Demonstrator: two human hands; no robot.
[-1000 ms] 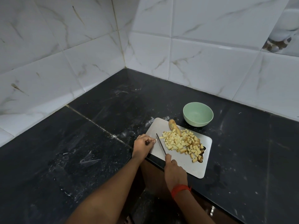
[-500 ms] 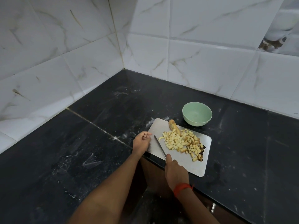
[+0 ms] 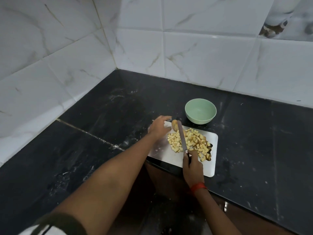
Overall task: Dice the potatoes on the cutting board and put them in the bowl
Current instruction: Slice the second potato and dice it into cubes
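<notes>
While clamping the knife (image 3: pixel 182 139) in right grip (image 3: pixel 193 167), pin firm, likely slippery potato end (image 3: pixel 174 125) by its skin with spread left grip (image 3: pixel 158 127).

potato dice (image 3: pixel 188 141) on cutting board (image 3: pixel 212 160), bowl (image 3: pixel 200 111) just behind.

A dusty black counter (image 3: pixel 81 167) runs beneath white marbled wall tiles (image 3: pixel 203 56).
</notes>
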